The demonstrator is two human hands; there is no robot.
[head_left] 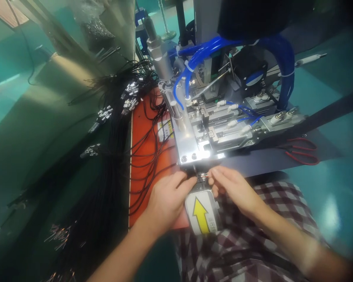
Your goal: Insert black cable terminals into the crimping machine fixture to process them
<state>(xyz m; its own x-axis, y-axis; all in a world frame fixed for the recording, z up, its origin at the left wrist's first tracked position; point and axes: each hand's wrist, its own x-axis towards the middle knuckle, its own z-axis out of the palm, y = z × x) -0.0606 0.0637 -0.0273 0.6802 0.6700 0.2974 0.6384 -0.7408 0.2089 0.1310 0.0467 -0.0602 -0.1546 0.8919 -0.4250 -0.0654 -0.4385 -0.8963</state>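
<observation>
My left hand (168, 197) is at the front of a metal press-like machine (188, 145), thumb and forefinger brought together beside the small work spot under its head. What those fingers hold is hidden. From the other side my right hand (231, 186) pinches thin wires (206, 174) that reach toward a small silvery part (202, 177) between the two hands. Its exact shape is too small to tell. Just below lies a white plate with a yellow arrow (201, 213). Black cables (153, 168) run over the orange surface (144, 141) to the left of my left hand.
Bundles of black cables with silvery connector ends (104, 115) hang at the left. Thick blue air hoses (206, 49) arch over the machine. Red-handled pliers or scissors (302, 150) lie at the right. A clear bag of small metal parts (95, 29) stands at the back left.
</observation>
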